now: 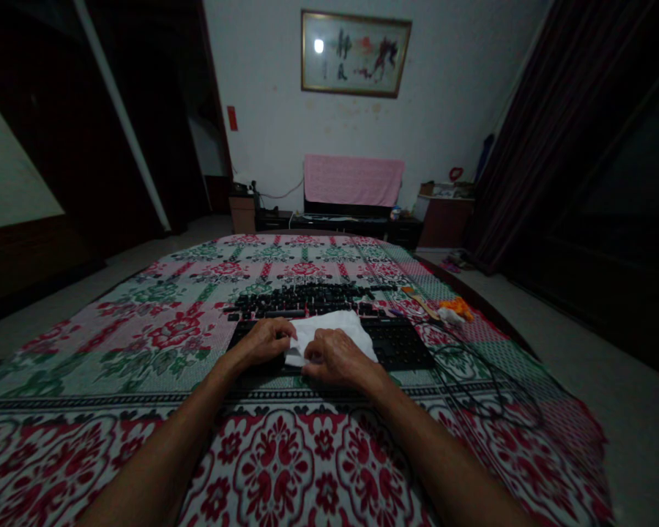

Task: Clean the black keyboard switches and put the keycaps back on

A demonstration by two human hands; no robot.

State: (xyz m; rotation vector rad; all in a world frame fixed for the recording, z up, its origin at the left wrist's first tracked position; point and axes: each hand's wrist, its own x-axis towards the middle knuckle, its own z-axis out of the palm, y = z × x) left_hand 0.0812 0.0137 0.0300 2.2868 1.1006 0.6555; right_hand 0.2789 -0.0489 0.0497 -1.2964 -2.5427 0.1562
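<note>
The white cloth [337, 322] lies across the middle of the black keyboard base [403, 345]. The left hand [264, 341] looks clamped on its 9 o'clock edge; the right hand's [336, 354] grip looks closed on it near 6 o'clock.

The cloth could snag on the base's raised studs and bend them if dragged hard. Loose black keycaps [307, 298] crowd the base's 12 o'clock side, so a forward shove might scatter them. The looped cable [488, 391] at 4 o'clock could catch a forearm and tug the base askew.

The cloth is soft, creased and matt; the base is a long, dark rectangle; the keycaps are small, blocky and hard-looking. At 2 o'clock sits a crumpled orange bundle [457, 306]. The covered surface [324, 454] bears red, green and white florals, its weave seemingly coarse.
</note>
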